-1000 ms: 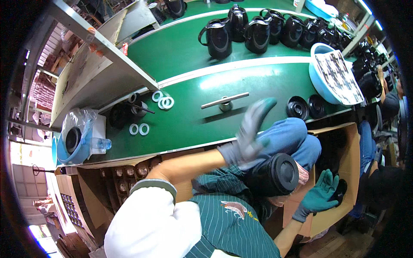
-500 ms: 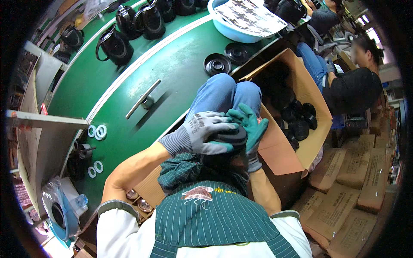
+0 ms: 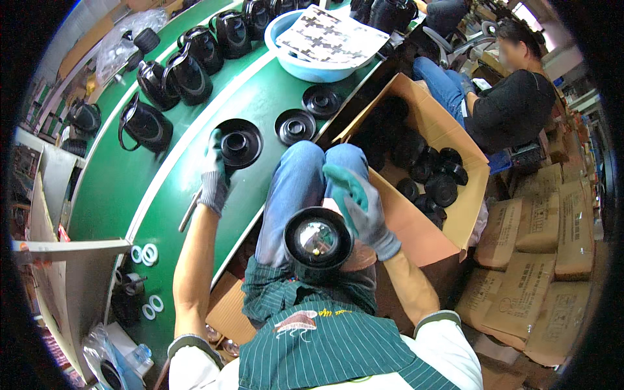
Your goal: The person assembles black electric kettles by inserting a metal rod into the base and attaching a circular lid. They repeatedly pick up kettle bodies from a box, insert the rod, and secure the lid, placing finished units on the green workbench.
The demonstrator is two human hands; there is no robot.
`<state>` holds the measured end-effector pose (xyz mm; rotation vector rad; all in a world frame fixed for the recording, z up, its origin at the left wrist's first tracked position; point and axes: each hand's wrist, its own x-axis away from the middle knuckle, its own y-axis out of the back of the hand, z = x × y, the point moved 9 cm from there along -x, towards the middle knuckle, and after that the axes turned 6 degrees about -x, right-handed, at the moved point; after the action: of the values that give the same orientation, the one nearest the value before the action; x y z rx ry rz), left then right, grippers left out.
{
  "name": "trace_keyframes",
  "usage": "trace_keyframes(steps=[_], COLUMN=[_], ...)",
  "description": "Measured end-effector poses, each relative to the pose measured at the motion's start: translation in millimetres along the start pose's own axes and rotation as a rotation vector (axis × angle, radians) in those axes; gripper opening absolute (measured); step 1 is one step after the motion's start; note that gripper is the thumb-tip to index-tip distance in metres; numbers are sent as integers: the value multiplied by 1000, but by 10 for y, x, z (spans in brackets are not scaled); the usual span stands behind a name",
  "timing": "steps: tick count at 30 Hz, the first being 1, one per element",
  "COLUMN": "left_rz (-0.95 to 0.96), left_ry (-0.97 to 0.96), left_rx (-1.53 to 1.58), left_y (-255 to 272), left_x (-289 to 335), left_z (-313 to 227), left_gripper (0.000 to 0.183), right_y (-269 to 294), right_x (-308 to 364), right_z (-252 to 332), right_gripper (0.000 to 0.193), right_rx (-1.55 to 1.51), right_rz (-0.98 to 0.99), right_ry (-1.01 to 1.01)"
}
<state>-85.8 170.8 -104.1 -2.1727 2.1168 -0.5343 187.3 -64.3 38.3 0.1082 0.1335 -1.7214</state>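
My left hand (image 3: 214, 172), in a grey glove with a green palm, pinches the left rim of a black round lid (image 3: 248, 155) with a raised centre, over the green table. Under that hand shows the end of a metal bar tool (image 3: 187, 216). Between my thighs stands a black round vessel (image 3: 292, 246), its mouth facing up with a shiny, mirror-like inside. Just right of it, my gloved right hand (image 3: 361, 205) is open and holds nothing, fingers stretched. Two similar black lids (image 3: 296, 127) lie farther along the table.
Black jugs (image 3: 146, 127) line the table's far side. A light-blue basin (image 3: 312, 68) with a patterned cloth stands at the back. At my right is an open carton (image 3: 455, 195) of black parts. White rings (image 3: 149, 253) lie at left. A seated co-worker (image 3: 507, 101) is beyond stacked cartons (image 3: 500, 292).
My hands have parted. The left has carried the black lid from my lap to the table, uncovering the vessel's shiny mouth. The right has opened beside the vessel. The view has shifted.
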Motion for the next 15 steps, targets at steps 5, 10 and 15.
trace_keyframes(steps=[5, 10, 15], left_rz=[-69, 21, 180], left_ry=[-240, -337, -599], left_rx=[-1084, -1630, -1412], left_y=[373, -455, -642], left_x=[-1151, -825, -148], left_z=[52, -367, -549], left_gripper=[82, 90, 72], right_y=[103, 546, 398], right_x=[-1296, -2185, -2326], right_z=[-512, -1845, -2066], right_gripper=[52, 76, 82], right_rx=[682, 1092, 1200], right_rz=[56, 211, 185], right_ry=[-207, -744, -780])
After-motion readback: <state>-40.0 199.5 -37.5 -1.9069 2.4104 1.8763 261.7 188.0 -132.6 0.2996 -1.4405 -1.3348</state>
